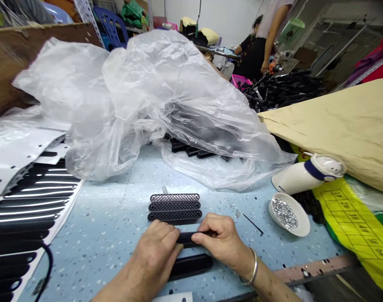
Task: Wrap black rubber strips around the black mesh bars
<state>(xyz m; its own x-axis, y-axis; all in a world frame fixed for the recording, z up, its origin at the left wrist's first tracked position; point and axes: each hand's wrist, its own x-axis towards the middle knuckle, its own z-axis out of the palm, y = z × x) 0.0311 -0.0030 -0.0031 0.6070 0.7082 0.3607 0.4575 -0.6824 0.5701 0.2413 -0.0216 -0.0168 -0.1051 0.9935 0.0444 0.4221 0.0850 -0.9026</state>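
Note:
My left hand (155,249) is closed over the left end of a long black plastic bar (186,239) with a smooth top. At its other end, my right hand (222,238) pinches the bar between thumb and fingers. The bar's ends are covered by my fingers. Nearer to me lies a second smooth black piece with a rounded end (194,265), partly hidden by my left hand. Just beyond my hands, three black bars with a lattice pattern (175,206) lie side by side on the blue speckled table (112,235).
A white bowl of small silvery parts (285,213) stands at the right, by a white bottle (304,174) lying tilted. A thin black hex key (253,224) lies nearby. Clear plastic sheeting (178,84) covers more black bars. Black strips (27,209) on white sheets lie left. People (267,37) are beyond.

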